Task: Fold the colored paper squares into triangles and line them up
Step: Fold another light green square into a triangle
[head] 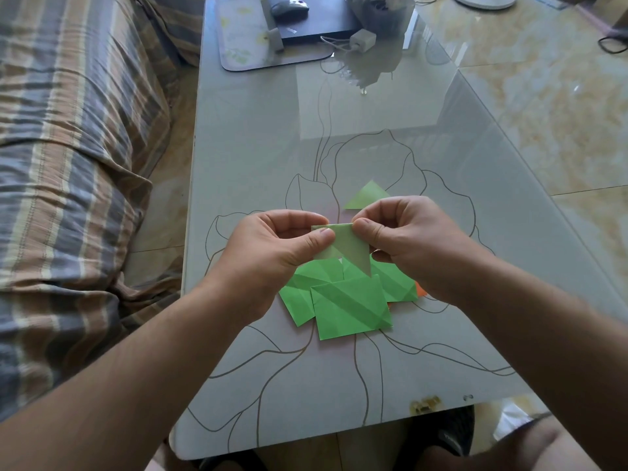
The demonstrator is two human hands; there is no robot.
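Held paper: while both hands kept it lifted over the pile of green squares (346,300), a pale green folded paper (345,246) hung as a triangle, its long edge on top and its tip pointing down at the pile.
Left hand: the left hand (272,253) pinched the paper's top left corner between thumb and curled fingers, up and to the left of the pile.
Right hand: the right hand (418,243) pinched the top right corner the same way, fingers curled in, up and to the right of the pile.
Pile: several bright green squares lay overlapping on the glass table (255,164), creases running across them; the nearest one sat on top.
Orange paper: a sliver of orange paper (420,291) peeked out from under the pile's right edge.
Finished triangle: one light green triangle (368,195) lay flat beyond the pile, partly hidden behind the right hand.
Table: a line drawing of a flower spread under the pile.
Far end: well beyond the pile stood a dark laptop (316,22) with a mouse (289,8) on it, and a white charger (363,40) beside it.
Couch: a striped couch (74,147) ran along the table's left side, left of the pile.
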